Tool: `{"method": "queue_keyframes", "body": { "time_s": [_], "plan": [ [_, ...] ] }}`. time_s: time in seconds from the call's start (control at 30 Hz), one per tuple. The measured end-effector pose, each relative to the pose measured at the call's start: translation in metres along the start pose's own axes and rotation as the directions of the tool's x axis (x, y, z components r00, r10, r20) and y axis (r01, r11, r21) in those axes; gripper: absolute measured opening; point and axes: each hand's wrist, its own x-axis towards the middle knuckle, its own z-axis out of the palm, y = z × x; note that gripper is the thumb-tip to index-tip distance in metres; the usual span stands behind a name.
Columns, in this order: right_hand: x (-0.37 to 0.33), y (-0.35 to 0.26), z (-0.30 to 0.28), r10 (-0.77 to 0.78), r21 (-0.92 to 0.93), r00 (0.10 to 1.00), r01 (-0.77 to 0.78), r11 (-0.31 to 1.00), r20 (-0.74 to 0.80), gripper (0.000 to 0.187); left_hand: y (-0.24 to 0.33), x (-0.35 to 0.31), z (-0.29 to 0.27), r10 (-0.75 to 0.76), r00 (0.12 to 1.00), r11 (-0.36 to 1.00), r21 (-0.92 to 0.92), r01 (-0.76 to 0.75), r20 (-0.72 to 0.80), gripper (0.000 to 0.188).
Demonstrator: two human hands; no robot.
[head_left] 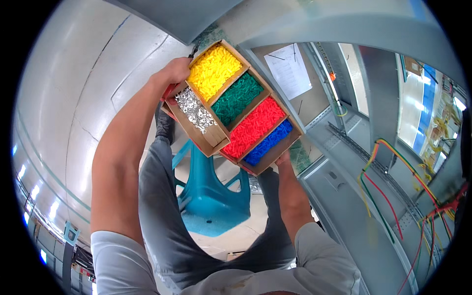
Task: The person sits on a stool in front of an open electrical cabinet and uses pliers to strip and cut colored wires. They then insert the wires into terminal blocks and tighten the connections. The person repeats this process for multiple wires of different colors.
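Note:
Both of my hands carry a brown cardboard box (pixel 260 164) split into compartments. The compartments hold small yellow pieces (pixel 214 70), green pieces (pixel 237 98), red pieces (pixel 253 127) and blue pieces (pixel 269 142). A narrower cardboard tray of small silver metal parts (pixel 194 110) lies on the box's left side. My left hand (pixel 172 73) grips the far left corner of the box. My right hand (pixel 282 160) holds the near right corner from below, mostly hidden by the box.
A teal plastic stool (pixel 211 196) stands on the pale floor between my legs. To the right is an open grey metal cabinet (pixel 344 182) with red, yellow and green wires (pixel 388 162) and a white paper sheet (pixel 289 69) on its back panel.

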Motion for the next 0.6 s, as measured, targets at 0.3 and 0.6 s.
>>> {"method": "queue_keyframes", "body": {
  "time_s": [0.3, 0.6],
  "plan": [
    [0.048, 0.011, 0.010, 0.092, -0.081, 0.980, -0.108, 0.991, -0.175, 0.025, 0.033, -0.029, -0.006, -0.096, 0.975, 0.987, 0.105, 0.119, -0.200, 0.039],
    [-0.033, -0.019, -0.013, 0.099, -0.225, 0.961, -0.159, 0.961, -0.258, 0.040, 0.076, -0.057, -0.005, -0.235, 0.955, 0.967, 0.060, 0.249, -0.180, 0.034]
  ]
}}
